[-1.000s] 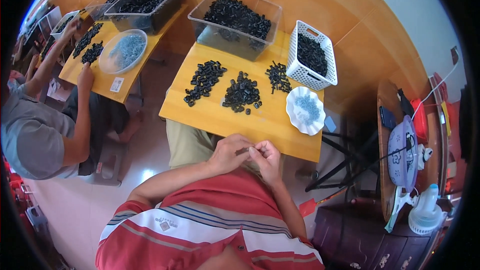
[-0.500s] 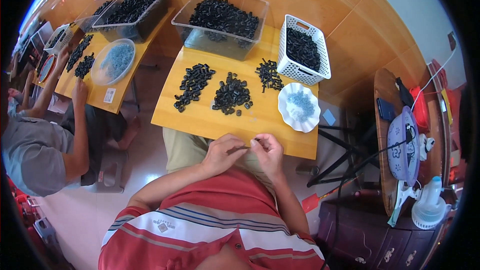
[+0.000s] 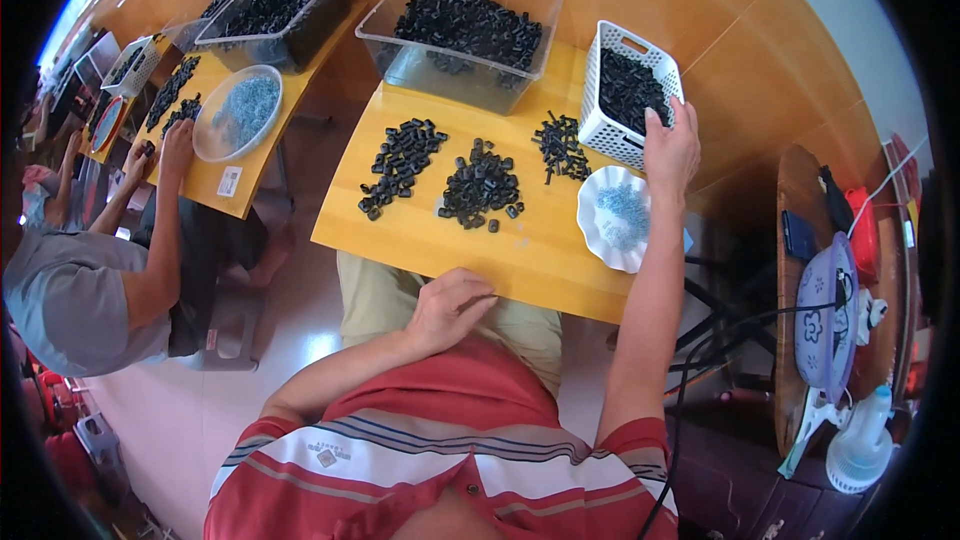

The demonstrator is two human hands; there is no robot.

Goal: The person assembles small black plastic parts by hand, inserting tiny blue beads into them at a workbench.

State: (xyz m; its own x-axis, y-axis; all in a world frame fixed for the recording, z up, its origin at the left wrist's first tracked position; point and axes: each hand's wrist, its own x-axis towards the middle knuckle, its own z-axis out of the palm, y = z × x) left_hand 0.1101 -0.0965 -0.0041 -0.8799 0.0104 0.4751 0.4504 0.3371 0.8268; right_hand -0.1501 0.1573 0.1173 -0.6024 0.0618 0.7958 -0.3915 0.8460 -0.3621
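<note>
My right hand (image 3: 672, 150) is over the near right corner of a white perforated basket (image 3: 612, 132), which holds small black plastic parts (image 3: 628, 90). Its thumb and fingers are apart, and nothing shows between them. At the table's front edge my left hand (image 3: 452, 310) is closed, its fingers pressed together; whatever it may hold is hidden. On the wooden table (image 3: 400, 245) lie two heaps of short black parts, a left heap (image 3: 403, 165) and a middle heap (image 3: 480, 187). Thinner black pieces (image 3: 561, 148) are scattered beside the basket. A white scalloped dish (image 3: 600, 248) holds tiny clear-blue pieces (image 3: 624, 212).
A clear plastic bin (image 3: 500, 95) of black parts stands at the table's back. To the left, a co-worker (image 3: 90, 275) sits at another table (image 3: 235, 202) with similar bins. At right, a purple basin (image 3: 822, 330) and a white-blue fan (image 3: 862, 445) are beside a black cable (image 3: 690, 365).
My right hand has left my left hand and reached up and right to the white basket. The left hand stays near the table edge. The view has shifted slightly.
</note>
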